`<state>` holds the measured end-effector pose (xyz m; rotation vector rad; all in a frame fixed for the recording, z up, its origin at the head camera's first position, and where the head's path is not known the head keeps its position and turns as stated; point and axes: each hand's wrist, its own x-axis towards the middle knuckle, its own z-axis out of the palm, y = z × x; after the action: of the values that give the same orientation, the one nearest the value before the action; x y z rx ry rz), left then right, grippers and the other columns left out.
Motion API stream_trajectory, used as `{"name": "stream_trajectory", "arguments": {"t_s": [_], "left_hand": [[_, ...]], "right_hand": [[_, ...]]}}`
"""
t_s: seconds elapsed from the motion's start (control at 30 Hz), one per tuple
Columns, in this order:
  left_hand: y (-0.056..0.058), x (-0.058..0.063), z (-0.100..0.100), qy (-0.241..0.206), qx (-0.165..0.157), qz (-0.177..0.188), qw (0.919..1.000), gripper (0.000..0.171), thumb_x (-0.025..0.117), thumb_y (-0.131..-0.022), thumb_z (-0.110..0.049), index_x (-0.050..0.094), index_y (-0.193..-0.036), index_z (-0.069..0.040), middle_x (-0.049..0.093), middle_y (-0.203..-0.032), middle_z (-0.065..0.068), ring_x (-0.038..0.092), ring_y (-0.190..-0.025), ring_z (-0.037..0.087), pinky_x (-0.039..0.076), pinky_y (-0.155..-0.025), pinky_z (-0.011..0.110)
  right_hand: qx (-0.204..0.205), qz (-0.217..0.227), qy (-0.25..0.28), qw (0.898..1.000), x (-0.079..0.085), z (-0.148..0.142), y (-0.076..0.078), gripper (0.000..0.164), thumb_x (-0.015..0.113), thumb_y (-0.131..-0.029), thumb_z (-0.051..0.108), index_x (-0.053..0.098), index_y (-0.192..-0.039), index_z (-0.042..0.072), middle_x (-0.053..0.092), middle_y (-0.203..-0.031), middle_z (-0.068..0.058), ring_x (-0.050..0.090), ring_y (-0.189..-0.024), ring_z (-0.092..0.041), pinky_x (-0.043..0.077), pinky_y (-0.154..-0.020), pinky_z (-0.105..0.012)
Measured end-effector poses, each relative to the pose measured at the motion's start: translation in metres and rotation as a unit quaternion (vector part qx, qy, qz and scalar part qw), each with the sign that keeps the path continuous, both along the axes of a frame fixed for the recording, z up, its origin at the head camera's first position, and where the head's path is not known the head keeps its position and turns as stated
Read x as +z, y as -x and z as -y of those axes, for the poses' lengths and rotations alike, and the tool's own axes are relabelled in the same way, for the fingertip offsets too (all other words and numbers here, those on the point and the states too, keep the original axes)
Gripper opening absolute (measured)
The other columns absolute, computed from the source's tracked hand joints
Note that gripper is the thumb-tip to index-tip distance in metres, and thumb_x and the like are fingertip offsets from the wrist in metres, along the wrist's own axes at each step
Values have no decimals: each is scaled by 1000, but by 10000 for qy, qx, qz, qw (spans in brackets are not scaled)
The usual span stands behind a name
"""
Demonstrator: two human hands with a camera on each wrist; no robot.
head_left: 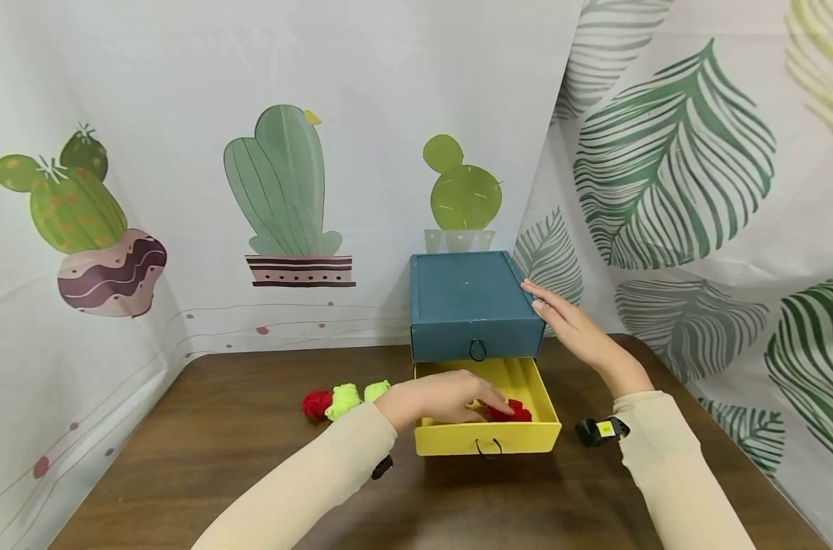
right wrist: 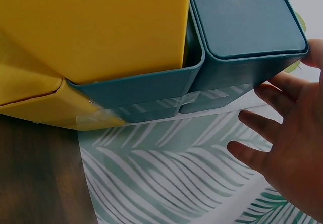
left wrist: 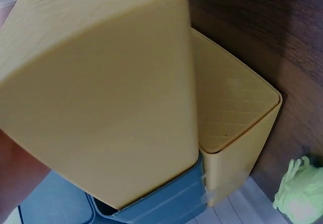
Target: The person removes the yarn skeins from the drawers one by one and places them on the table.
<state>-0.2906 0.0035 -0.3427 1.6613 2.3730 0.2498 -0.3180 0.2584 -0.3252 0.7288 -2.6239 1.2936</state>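
My left hand reaches down into the pulled-out yellow drawer. Its bent fingers and thumb hold a red yarn ball near the drawer's right side; part of their grip is hidden. In the left wrist view the yellow drawer's wall fills the middle and those fingers are out of sight. With fingers straight, my right hand rests against the right side of the blue drawer box. The right wrist view shows this hand spread beside the blue box.
Left of the drawer, on the brown table, lie another red yarn ball and two light green ones, one green ball beside the other. The blue box sits above the drawer, close to a patterned cloth backdrop.
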Motion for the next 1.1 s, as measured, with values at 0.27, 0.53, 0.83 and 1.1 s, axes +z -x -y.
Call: {"name": "stream_trajectory", "arguments": {"t_s": [0.27, 0.53, 0.83, 1.1], "left_hand": [[5, -1, 0, -211, -49, -111, 9997, 44, 65, -92, -12, 56, -135, -11, 57, -134, 0, 52, -123, 10, 37, -101, 14], [7, -6, -7, 200, -256, 67, 9994, 51, 54, -97, -5, 45, -145, -20, 36, -152, 5, 32, -139, 13, 27, -110, 19], [10, -14, -4, 97, -81, -88, 9999, 48, 60, -94, -6, 51, -140, -15, 44, -147, 3, 39, -135, 11, 29, -108, 18], [7, -12, -5, 85, -445, 589, 9972, 47, 50, -98, -5, 47, -144, -16, 37, -151, 5, 29, -140, 10, 22, -112, 18]], "right_hand": [[-9, 33, 17, 10000, 1, 0, 0, 50, 35, -106, 28, 26, -153, 14, 17, -160, -8, 11, -146, -33, 15, -111, -63], [-55, 25, 1, 10000, -1, 0, 0, 51, 35, -105, 32, 28, -152, 15, 18, -159, -7, 12, -145, -34, 15, -111, -63], [-50, 43, 1, 10000, -2, 0, -1, 50, 35, -106, 29, 27, -153, 13, 18, -159, -8, 12, -145, -34, 15, -111, -63], [8, -60, -51, 10000, -3, -1, 2, 51, 33, -106, 33, 27, -153, 13, 18, -159, -8, 13, -145, -35, 16, -110, -63]]}}
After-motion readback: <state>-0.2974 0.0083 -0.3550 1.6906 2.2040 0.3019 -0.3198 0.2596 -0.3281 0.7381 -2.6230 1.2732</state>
